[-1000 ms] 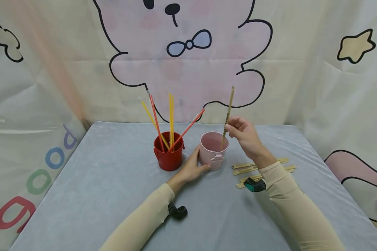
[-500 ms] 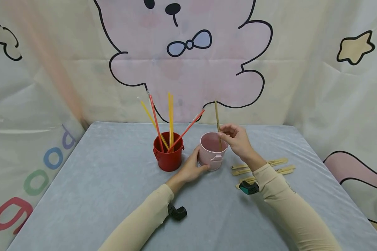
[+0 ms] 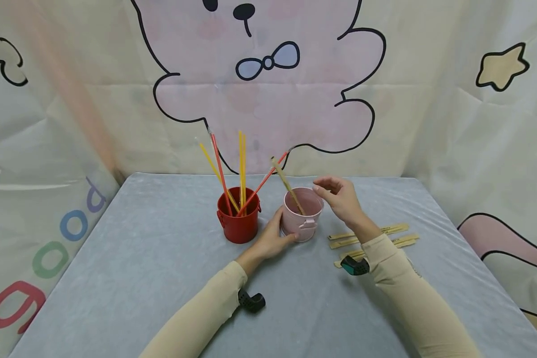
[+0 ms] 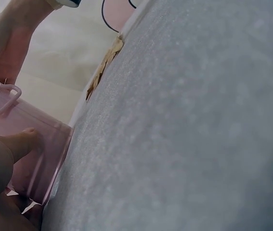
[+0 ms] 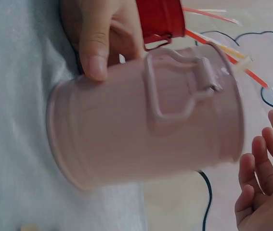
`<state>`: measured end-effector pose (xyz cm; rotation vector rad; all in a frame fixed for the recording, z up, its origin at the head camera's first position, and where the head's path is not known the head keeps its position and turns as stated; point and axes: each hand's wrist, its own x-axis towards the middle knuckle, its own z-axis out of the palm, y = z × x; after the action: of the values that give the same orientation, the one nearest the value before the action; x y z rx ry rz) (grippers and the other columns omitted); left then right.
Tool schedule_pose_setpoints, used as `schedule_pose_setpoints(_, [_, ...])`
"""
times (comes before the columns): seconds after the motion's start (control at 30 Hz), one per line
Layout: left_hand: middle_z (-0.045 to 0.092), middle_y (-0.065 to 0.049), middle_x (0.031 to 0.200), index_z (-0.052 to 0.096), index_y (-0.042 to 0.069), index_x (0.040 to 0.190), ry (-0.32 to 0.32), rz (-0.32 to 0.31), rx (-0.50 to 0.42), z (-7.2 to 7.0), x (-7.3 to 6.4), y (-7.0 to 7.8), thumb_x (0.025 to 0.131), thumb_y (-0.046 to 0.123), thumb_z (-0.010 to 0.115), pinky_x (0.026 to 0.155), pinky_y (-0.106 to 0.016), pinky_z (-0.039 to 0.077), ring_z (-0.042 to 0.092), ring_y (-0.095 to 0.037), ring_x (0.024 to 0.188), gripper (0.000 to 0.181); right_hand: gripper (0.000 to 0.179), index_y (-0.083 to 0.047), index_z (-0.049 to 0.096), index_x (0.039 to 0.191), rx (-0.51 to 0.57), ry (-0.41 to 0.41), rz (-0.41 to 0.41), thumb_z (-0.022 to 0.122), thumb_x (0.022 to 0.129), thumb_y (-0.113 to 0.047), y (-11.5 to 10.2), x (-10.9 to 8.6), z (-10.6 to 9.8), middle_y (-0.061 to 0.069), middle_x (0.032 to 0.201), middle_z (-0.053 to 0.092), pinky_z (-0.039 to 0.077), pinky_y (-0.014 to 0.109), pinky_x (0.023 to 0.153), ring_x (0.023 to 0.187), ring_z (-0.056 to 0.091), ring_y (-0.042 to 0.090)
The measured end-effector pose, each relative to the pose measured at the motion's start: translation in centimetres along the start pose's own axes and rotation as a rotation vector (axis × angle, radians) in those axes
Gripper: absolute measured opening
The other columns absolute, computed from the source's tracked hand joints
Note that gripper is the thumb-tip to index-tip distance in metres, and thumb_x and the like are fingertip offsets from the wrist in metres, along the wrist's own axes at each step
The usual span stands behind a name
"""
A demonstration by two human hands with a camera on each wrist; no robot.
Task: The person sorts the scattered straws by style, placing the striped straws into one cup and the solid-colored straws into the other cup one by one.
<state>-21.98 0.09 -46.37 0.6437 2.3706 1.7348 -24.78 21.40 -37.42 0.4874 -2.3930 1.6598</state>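
A small pink metal bucket (image 3: 295,224) stands upright on the cloth, its side handle (image 5: 155,103) folded down. My left hand (image 3: 268,243) holds its lower left side, with the thumb (image 4: 23,142) on the wall. One thin tan stick (image 3: 285,180) leans in the bucket, its top tilted to the left. Beside the right rim hovers my right hand (image 3: 343,203), fingers loosely bent and nothing between them. More tan sticks (image 3: 343,243) with small dark marks lie in a loose group on the table, partly hidden by the right forearm.
Left of the pink bucket stands a red bucket (image 3: 239,229) with several sticks in it, yellow (image 3: 241,169) and red (image 3: 221,171). A pale blue-grey cloth (image 3: 161,238) covers the table. Behind it hangs a printed curtain (image 3: 268,109).
My right hand has moved slightly left and let go of the tan stick, which tipped to the left inside the pink bucket. The left hand has kept its hold on the bucket.
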Motion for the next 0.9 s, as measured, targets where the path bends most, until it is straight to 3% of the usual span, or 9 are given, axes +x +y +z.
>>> schedule_pose_setpoints(0.27, [0.034,-0.010,0.163,0.022,0.010,0.159,-0.007,-0.026,0.005,-0.2,0.0,-0.1,0.092,0.011,0.072,0.128,-0.045,0.023,0.030,-0.024,0.153,0.084,0.020,-0.001,0.067,0.115,0.034,-0.049,0.015,0.060,0.102,-0.016,0.5,-1.7,-2.3,-0.018,0.101,0.067,0.050,0.013,0.084,0.096,0.062,0.002])
schedule_pose_setpoints(0.4, [0.034,-0.010,0.163,0.023,0.011,0.159,-0.007,-0.024,0.012,-0.2,-0.1,-0.1,0.092,0.010,0.072,0.128,-0.046,0.023,0.030,-0.024,0.153,0.083,0.022,-0.001,0.066,0.118,-0.012,-0.100,0.015,0.058,0.103,-0.016,1.0,-2.5,-3.8,-0.019,0.106,0.067,0.051,0.012,0.086,0.100,0.063,0.002])
schedule_pose_setpoints(0.7, [0.034,-0.008,0.163,0.022,0.013,0.160,-0.011,-0.040,0.030,0.0,-0.2,0.1,0.093,0.013,0.073,0.127,-0.045,0.024,0.029,-0.023,0.153,0.084,0.023,-0.004,0.064,0.123,-0.087,-0.196,0.048,0.056,0.104,-0.013,3.4,-4.7,-9.3,-0.021,0.113,0.067,0.049,0.008,0.091,0.106,0.063,-0.003])
schedule_pose_setpoints(0.9, [0.033,-0.009,0.163,0.022,0.012,0.159,-0.009,-0.020,0.018,-0.2,-0.1,0.0,0.092,0.013,0.073,0.128,-0.045,0.023,0.029,-0.024,0.153,0.084,0.030,0.001,0.061,0.128,-0.189,-0.275,0.086,0.057,0.103,-0.014,4.6,-5.0,-10.6,-0.017,0.118,0.066,0.050,0.010,0.088,0.106,0.062,-0.007])
